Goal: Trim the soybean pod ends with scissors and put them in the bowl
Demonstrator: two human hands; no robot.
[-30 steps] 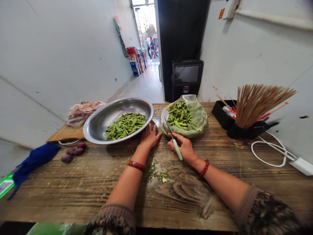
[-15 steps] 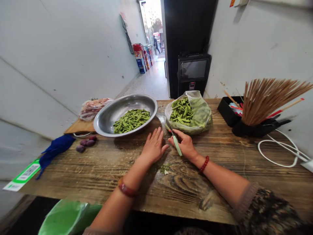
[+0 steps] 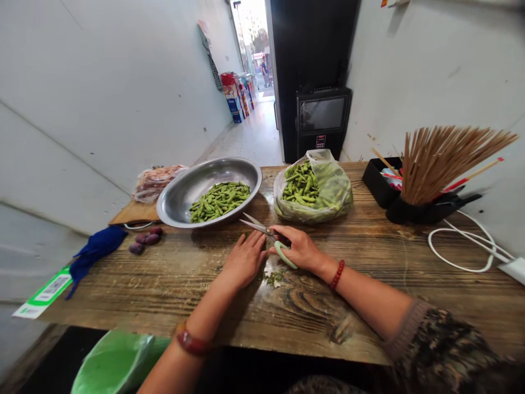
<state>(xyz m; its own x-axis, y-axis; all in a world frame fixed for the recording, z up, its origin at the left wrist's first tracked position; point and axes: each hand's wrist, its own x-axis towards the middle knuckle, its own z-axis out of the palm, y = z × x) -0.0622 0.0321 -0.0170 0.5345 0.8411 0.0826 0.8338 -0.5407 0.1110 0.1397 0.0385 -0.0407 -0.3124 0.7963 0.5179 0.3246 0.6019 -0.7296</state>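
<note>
My right hand [image 3: 300, 249] is closed round the pale green handles of a pair of scissors [image 3: 262, 227]. The blades are parted and point left, toward the basin. Beside it, my left hand [image 3: 245, 258] rests on the wooden table [image 3: 180, 279] with its fingers stretched out, holding nothing visible. Between my wrists lies a small heap of green trimmings [image 3: 274, 278]. Green soybean pods [image 3: 220, 201] fill part of a steel basin [image 3: 172, 203], just beyond my left hand. More pods show in the open mouth of a clear plastic bag [image 3: 334, 189], beyond my right hand.
A black holder [image 3: 400, 210] with bundled bamboo skewers [image 3: 443, 158] stands at the right, near a white cable [image 3: 463, 268]. At the left are purple plums [image 3: 145, 239], a blue cloth [image 3: 96, 249] and a bagged pinkish food [image 3: 158, 180]. A green-lined bin [image 3: 110, 364] sits below the table edge.
The scissors have swung from pointing away to pointing left, and their blades have parted. My left hand has slid back toward me and slightly left, still flat.
</note>
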